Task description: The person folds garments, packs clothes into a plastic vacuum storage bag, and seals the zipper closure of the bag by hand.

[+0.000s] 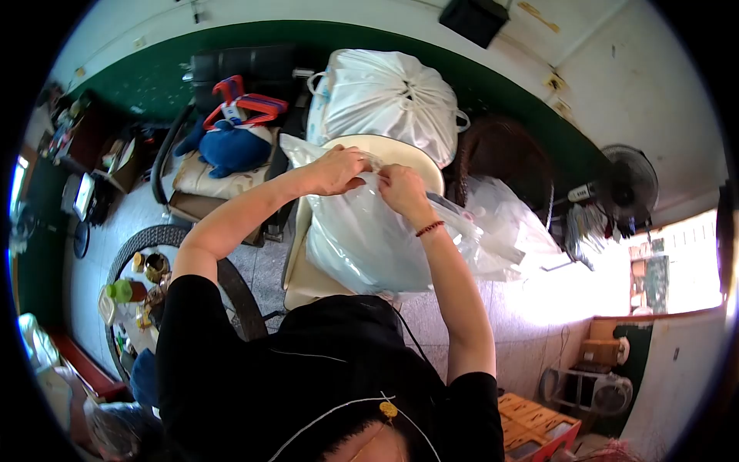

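A large clear plastic bag (369,239) with pale, bulky contents rests on a cream chair (377,145) in front of me. Both hands are at the bag's top edge, close together. My left hand (339,171) has its fingers curled on the gathered plastic. Beside it, my right hand (402,189) pinches the film with bent fingers; a dark red bead bracelet circles that wrist. Part of the plastic sticks up left of my left hand. What exactly lies inside the bag is blurred by the shiny film.
Behind the chair sits a white drawstring bag (385,96). A blue plush toy (231,148) and red hangers (250,104) lie on an armchair at left. A round table (142,254) holds jars and a green-lidded container. At right are a dark wicker chair (504,154) and a fan (627,177).
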Available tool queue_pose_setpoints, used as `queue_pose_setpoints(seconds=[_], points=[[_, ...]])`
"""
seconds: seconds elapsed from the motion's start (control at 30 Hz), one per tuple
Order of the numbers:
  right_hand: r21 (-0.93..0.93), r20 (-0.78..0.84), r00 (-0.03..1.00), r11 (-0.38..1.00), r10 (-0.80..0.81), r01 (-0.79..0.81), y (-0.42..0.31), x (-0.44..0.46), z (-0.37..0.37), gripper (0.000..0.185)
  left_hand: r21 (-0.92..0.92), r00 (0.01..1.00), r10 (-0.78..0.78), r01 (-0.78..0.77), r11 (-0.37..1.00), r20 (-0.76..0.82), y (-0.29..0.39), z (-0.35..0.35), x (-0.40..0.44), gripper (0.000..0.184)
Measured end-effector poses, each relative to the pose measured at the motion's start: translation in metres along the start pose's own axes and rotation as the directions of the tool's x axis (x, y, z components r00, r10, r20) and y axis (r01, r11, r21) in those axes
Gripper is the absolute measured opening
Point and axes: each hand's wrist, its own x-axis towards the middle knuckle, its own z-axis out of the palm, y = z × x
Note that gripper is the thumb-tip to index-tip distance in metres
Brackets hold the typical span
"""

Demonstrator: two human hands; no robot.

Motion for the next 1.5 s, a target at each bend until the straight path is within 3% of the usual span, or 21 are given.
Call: queue_pose_setpoints(seconds=[0.03,0.07,0.1,0.17,0.27,0.37,0.47,0.53,0.6,0.7,0.73,0.83,1.07,1.13,1.17,1.23,1.37,1.5], points=[[-0.005,-0.014,1.0,1.0,0.028,-0.028,0.005,-0.001,0.003,0.023,-0.044,0.998,0.045,-0.046,0.998,-0.034,-0.003,0.011,0.004,0.023],[0.03,-0.04,0.999,0.999,-0.013,0.014,0.011,-0.001,0.007,0.022,-0.13,0.999,-0.035,0.039,0.991,0.031,-0.015,0.025,0.01,0.018],[0.064,-0.068,0.996,0.996,-0.056,0.061,0.016,-0.001,0.01,0.022,-0.214,0.999,-0.035,0.034,0.976,-0.005,-0.008,0.015,0.011,0.016],[0.042,-0.073,0.996,0.998,-0.045,0.048,0.016,0.0,0.015,0.021,-0.329,0.997,0.061,-0.074,0.941,-0.05,-0.008,0.011,0.018,0.015],[0.053,-0.094,0.994,0.997,-0.047,0.053,0.01,-0.003,0.015,0.02,-0.271,1.0,-0.008,0.015,0.962,0.027,0.007,-0.007,0.016,0.014],[0.1,-0.18,0.979,0.989,-0.091,0.11,0.014,-0.012,0.005,0.019,-0.275,1.0,0.018,-0.023,0.961,-0.021,0.009,-0.011,0.016,0.009],[0.096,-0.18,0.98,0.99,-0.087,0.106,0.031,-0.028,-0.019,0.017,-0.25,1.0,0.007,-0.007,0.968,0.0,0.002,-0.003,0.014,0.01],[0.089,-0.061,0.996,0.993,-0.066,0.072,0.048,-0.035,-0.03,0.015,-0.237,1.0,0.017,-0.018,0.971,-0.009,0.004,-0.004,0.016,0.011],[0.104,-0.067,0.995,0.992,-0.071,0.078,0.052,-0.035,-0.029,0.014,-0.335,0.998,0.041,-0.054,0.941,-0.046,0.017,-0.005,0.027,0.013],[0.038,-0.125,0.988,0.995,-0.091,0.096,0.058,-0.034,-0.01,0.012,-0.273,0.996,0.091,-0.083,0.958,0.016,0.026,0.014,0.042,0.017],[-0.039,-0.173,0.979,0.994,-0.107,0.102,0.056,-0.035,-0.005,0.012,-0.27,0.996,-0.009,0.032,0.962,0.088,0.023,0.023,0.049,0.015],[0.011,-0.203,0.974,0.995,-0.097,0.102,0.054,-0.038,-0.005,0.013,-0.403,0.992,-0.007,0.057,0.913,0.125,0.013,0.03,0.053,0.012],[0.152,-0.154,0.986,0.984,-0.068,0.092,0.061,-0.064,-0.047,0.013,-0.443,0.992,0.02,0.038,0.896,0.125,0.014,0.024,0.051,0.013],[0.159,-0.172,0.982,0.981,-0.079,0.107,0.068,-0.065,-0.041,0.013,-0.369,0.978,-0.073,0.143,0.918,0.195,0.024,0.019,0.055,0.016],[0.165,-0.19,0.977,0.978,-0.092,0.124,0.072,-0.065,-0.039,0.013,-0.371,0.979,-0.063,0.133,0.919,0.194,0.03,0.021,0.057,0.016],[0.086,-0.197,0.976,0.99,-0.096,0.115,0.069,-0.064,-0.033,0.011,-0.394,1.0,0.004,-0.014,0.919,-0.026,0.044,0.027,0.062,0.015],[0.015,-0.255,0.964,0.997,-0.07,0.076,0.064,-0.065,-0.023,0.009,-0.405,0.995,0.091,-0.066,0.912,0.041,0.046,0.054,0.077,0.018],[0.023,-0.231,0.973,1.0,-0.009,0.015,0.073,-0.071,-0.032,0.012,-0.466,0.988,0.068,0.004,0.885,0.139,0.044,0.046,0.083,0.019]])
